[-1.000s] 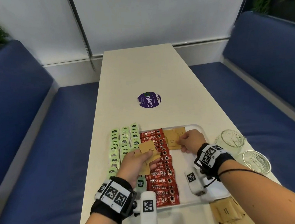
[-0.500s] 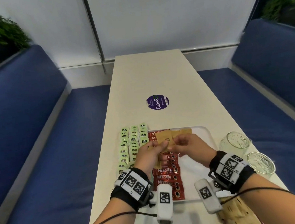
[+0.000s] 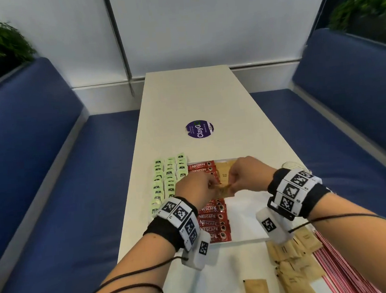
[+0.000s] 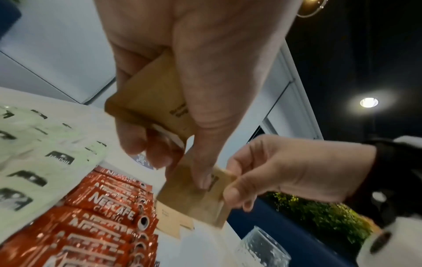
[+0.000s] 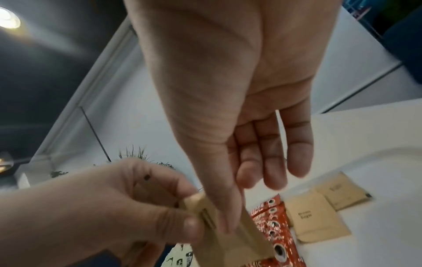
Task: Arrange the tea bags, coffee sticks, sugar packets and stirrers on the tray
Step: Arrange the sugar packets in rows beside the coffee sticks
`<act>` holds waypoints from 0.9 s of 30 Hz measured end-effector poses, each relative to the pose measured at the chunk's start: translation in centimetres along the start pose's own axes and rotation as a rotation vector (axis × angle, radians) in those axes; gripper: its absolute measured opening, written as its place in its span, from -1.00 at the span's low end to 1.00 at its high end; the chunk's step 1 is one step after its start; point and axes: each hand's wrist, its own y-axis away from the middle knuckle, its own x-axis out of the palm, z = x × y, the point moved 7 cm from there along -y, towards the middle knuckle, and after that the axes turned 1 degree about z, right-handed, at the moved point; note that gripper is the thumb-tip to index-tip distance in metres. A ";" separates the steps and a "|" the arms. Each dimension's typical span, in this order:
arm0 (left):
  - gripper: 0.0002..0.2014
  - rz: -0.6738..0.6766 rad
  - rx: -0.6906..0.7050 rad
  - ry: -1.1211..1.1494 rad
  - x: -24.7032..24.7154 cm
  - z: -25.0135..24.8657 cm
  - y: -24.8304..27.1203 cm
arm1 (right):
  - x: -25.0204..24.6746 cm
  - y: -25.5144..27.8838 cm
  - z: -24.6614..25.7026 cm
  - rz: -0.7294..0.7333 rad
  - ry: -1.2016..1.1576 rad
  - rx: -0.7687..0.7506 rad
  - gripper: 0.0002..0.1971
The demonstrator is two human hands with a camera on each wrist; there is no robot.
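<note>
Over the white tray (image 3: 246, 225) my left hand (image 3: 213, 186) grips a small stack of brown sugar packets (image 4: 155, 101). Its thumb rests on one packet (image 4: 194, 196) that sticks out below the stack. My right hand (image 3: 233, 184) pinches the edge of that packet (image 5: 228, 242) between thumb and forefinger, its other fingers loosely extended. Two sugar packets (image 5: 316, 218) lie flat at the tray's far end. A column of red Nescafe coffee sticks (image 3: 213, 223) fills the tray's left side. Green tea bags (image 3: 167, 183) lie in rows left of the sticks. Red-striped stirrers (image 3: 335, 264) lie on the table at the near right.
A loose heap of sugar packets (image 3: 293, 265) lies on the white table near me, right of centre. A glass (image 4: 262, 251) stands right of the tray, mostly hidden behind my right wrist in the head view. A purple round sticker (image 3: 199, 129) marks the table's middle. Blue benches flank the table.
My right hand left the packets lying on the tray and came to the stack in my left hand, where it now pinches one packet. Both hands now meet over the tray.
</note>
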 end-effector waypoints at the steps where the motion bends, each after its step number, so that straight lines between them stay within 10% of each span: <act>1: -0.85 0.019 -0.021 0.017 0.3 0.2 0.1 | -0.4 -0.1 -0.1 -0.031 -0.003 -0.007 -0.89; 7: -0.79 0.065 -0.165 0.648 2.6 1.7 0.6 | -0.4 -0.2 -2.2 -0.220 -0.481 0.055 -0.82; 12: -0.83 0.097 -0.307 0.979 3.8 2.1 0.3 | 3.4 -0.5 -3.2 -0.082 -0.915 0.170 -0.87; 18: -0.80 0.171 -0.426 1.257 4.8 3.1 -1.0 | 3.2 -3.2 -10.3 -0.256 -0.702 0.447 -0.80; 27: -0.69 0.125 -0.392 1.504 4.9 4.9 -2.0 | 5.6 -5.1 -13.4 -0.094 -0.495 0.569 -0.69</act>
